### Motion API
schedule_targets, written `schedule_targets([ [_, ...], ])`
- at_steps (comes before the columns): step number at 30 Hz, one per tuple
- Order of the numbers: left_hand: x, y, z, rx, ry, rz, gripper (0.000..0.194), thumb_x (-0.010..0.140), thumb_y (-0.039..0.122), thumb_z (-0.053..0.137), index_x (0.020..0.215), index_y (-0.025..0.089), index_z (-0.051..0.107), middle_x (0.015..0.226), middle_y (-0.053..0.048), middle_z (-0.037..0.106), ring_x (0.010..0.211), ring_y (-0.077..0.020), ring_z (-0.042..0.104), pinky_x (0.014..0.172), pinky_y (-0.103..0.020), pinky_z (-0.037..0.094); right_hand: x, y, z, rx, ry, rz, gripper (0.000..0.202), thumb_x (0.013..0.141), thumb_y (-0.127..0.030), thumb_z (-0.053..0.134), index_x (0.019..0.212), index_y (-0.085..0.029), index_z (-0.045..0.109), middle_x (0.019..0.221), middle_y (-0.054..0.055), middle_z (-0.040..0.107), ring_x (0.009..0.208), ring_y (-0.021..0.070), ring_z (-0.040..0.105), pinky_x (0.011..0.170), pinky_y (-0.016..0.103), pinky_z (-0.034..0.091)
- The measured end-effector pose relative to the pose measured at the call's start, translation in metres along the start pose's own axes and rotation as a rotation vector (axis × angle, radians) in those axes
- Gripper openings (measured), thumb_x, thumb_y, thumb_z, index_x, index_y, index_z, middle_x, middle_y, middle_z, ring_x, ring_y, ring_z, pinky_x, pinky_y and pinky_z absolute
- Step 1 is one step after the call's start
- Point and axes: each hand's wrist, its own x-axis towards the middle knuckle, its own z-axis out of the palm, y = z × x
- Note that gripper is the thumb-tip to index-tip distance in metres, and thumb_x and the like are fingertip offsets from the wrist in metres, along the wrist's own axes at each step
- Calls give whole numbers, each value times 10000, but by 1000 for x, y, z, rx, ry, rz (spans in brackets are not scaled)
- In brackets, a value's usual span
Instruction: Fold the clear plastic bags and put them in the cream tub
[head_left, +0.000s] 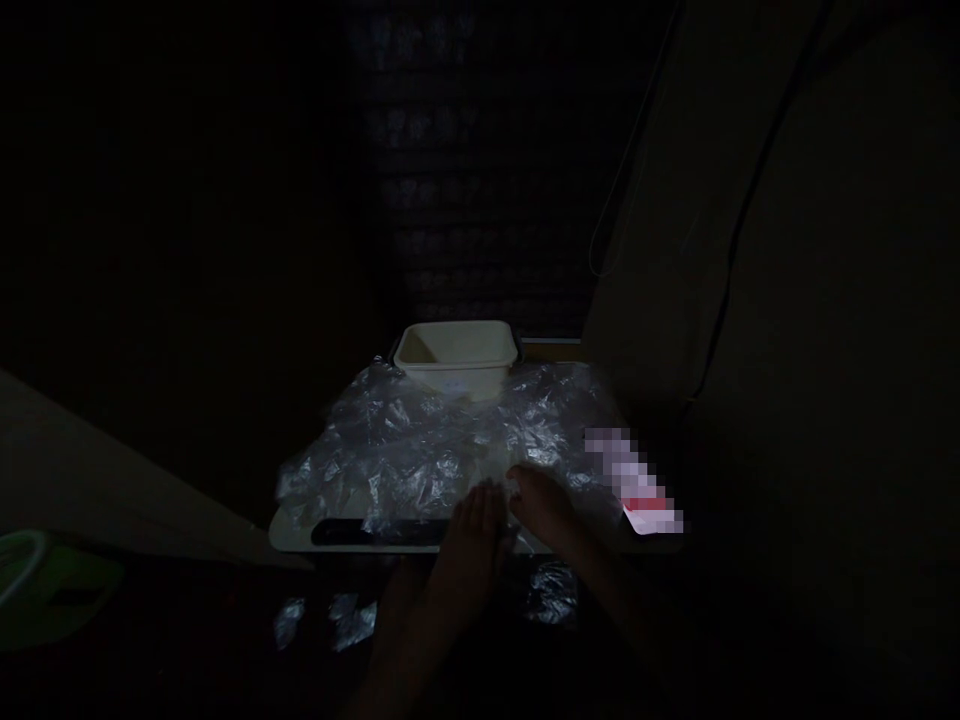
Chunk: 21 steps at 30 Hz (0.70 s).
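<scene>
Crumpled clear plastic bags [420,440] lie spread over a small pale table [289,530] in the dim light. My left hand [474,520] rests near the table's front edge, fingers stretched out together and flat on the plastic. Just to its right, my right hand [541,503] has its fingers curled in a pinch at the plastic, thumb side towards the left hand. The exact hold is dark and partly blurred. Behind the plastic, at the table's far edge, stands a cream plastic tub [456,375].
A lit phone-like screen [645,505], partly pixelated, lies at the table's right. Bits of clear plastic [352,620] are below the front edge. A green basket or tub [60,590] is at the lower left. A dark cable [727,270] hangs along the right wall.
</scene>
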Motion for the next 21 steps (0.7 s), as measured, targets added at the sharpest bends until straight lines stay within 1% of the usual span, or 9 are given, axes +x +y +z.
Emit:
schedule_targets([
  [3,5,1,7,126,-49,79,470,776,365,272,1149,81,305,1202,-139,330,1127,-225,222,894,-416,213,-8,-3,-4,-126,89,-47,307,658,-104,394,942,-171,492,969,82,516,892,172,459,712,258,350],
  [5,3,0,11,157,-69,89,497,777,408,235,1149,89,312,1206,-130,326,1135,-227,200,901,-430,186,-16,-3,-4,-190,140,-141,296,695,-151,384,971,-173,489,1052,86,478,991,203,386,776,306,317],
  [8,-1,-2,15,170,-72,104,503,780,423,201,1170,117,282,1228,-111,294,1145,-225,172,900,-452,163,-30,2,2,-232,185,-282,343,735,-282,363,1051,-176,444,1189,68,366,1117,239,215,870,404,198],
  [10,-3,-3,17,175,-71,102,505,781,424,193,1178,120,267,1234,-110,281,1146,-226,165,896,-465,155,-38,7,6,-257,203,-299,389,737,-331,353,1083,-164,419,1232,69,303,1148,246,131,892,449,115],
  [11,-3,-4,18,177,-68,96,510,780,426,192,1179,116,263,1235,-114,278,1146,-228,164,894,-470,155,-40,10,7,-269,206,-293,404,736,-343,353,1089,-156,413,1238,74,291,1153,248,113,895,462,87],
  [14,-2,-4,18,181,-53,95,516,777,427,208,1180,110,259,1232,-124,280,1147,-233,158,891,-477,156,-41,19,3,-281,224,-244,410,733,-350,354,1080,-143,424,1227,87,307,1152,252,121,892,474,67],
  [16,-1,-3,14,175,-44,100,503,780,399,229,1189,106,238,1237,-130,267,1149,-233,149,891,-474,163,-40,25,-4,-266,253,-221,372,742,-310,343,1063,-151,440,1203,81,349,1144,241,158,894,462,83],
  [19,-1,-2,4,154,-51,115,461,785,252,269,1214,123,158,1266,-117,198,1155,-221,125,893,-452,185,-40,36,-15,-212,330,-216,313,729,-191,344,1008,-173,485,1126,57,443,1110,201,249,902,416,119],
  [21,-4,-2,-4,146,-74,153,512,746,111,289,1224,153,109,1285,-91,141,1159,-204,103,898,-422,202,-42,47,-17,-179,379,-230,318,699,-118,346,959,-178,518,1067,48,491,1076,183,305,900,394,147],
])
